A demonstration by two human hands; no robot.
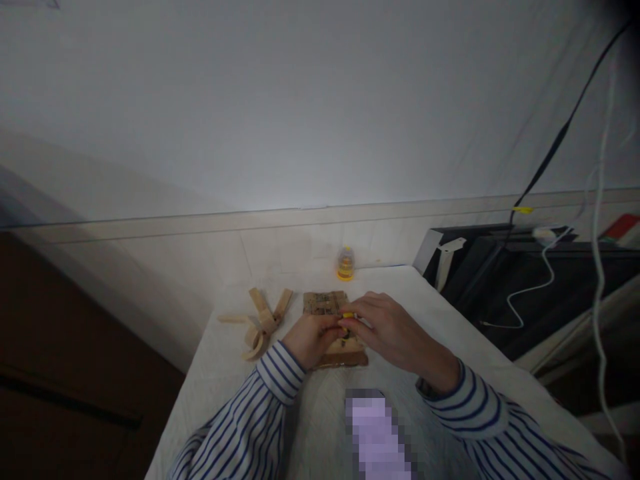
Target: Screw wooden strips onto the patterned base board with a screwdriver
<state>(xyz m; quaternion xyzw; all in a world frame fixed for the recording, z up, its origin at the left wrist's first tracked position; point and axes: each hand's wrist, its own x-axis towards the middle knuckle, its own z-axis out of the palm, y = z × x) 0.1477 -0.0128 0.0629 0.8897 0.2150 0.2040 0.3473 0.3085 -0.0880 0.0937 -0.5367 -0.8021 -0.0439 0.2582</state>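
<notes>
Head view: fingers (370,308) of the right hand (395,330) pinch a mostly covered yellow object (347,315) over the partly hidden brown slab (325,303) on the bench (320,427); whether the left hand (314,337) grips it, I cannot tell.

"Is there any readable text?"
"None. The brown piece (325,303) bears dark marks on its far part, too small and blurred to make out."
"And around the brown piece?"
"Just behind it, a yellow-based container (345,265) shows no legible wording. Nearer the viewer than it, a purple patch (377,433) is pixelated, so any lettering there is unreadable."
</notes>
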